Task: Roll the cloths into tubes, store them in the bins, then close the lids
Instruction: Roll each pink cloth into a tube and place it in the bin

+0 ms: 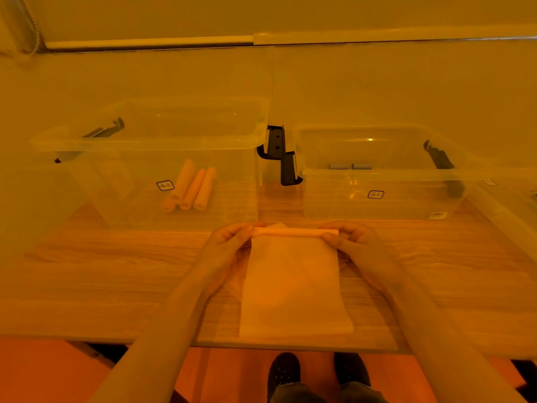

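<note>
On the table (116,257), left hand (229,242) and right hand (348,239) pinched the cloth's (293,286) far edge, apparently to keep the roll tight and even.

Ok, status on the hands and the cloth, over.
Left hand and right hand pinch the cloth roll's ends. Mostly unrolled. Three rolls in left bin. Path clear.
</note>
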The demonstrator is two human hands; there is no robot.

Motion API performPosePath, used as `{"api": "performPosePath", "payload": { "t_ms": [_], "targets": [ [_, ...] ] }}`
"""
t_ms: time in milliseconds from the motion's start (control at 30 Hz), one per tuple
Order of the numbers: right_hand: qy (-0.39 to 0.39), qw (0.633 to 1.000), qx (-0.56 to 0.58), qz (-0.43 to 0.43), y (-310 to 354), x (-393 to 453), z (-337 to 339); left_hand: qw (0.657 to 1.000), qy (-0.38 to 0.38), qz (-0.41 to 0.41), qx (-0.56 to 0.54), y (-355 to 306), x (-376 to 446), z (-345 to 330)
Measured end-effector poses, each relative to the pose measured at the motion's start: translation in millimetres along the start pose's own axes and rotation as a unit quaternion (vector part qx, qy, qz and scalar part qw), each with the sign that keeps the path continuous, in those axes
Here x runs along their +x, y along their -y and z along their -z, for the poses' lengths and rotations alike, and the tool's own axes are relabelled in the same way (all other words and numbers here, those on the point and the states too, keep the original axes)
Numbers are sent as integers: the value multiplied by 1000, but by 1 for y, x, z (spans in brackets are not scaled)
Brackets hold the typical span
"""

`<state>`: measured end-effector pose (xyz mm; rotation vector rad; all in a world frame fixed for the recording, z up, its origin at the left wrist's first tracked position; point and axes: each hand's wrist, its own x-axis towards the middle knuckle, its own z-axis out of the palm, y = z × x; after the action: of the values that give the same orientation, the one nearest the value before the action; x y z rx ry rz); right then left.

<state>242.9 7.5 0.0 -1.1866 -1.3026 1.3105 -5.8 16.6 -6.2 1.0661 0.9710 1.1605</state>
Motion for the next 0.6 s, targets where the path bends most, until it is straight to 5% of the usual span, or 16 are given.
{"api": "performPosePath", "payload": {
  "t_ms": [600],
  "targets": [
    [-25,999,24,-3,3,-2,-1,998,-44,-37,38,5,2,-2]
  ]
}}
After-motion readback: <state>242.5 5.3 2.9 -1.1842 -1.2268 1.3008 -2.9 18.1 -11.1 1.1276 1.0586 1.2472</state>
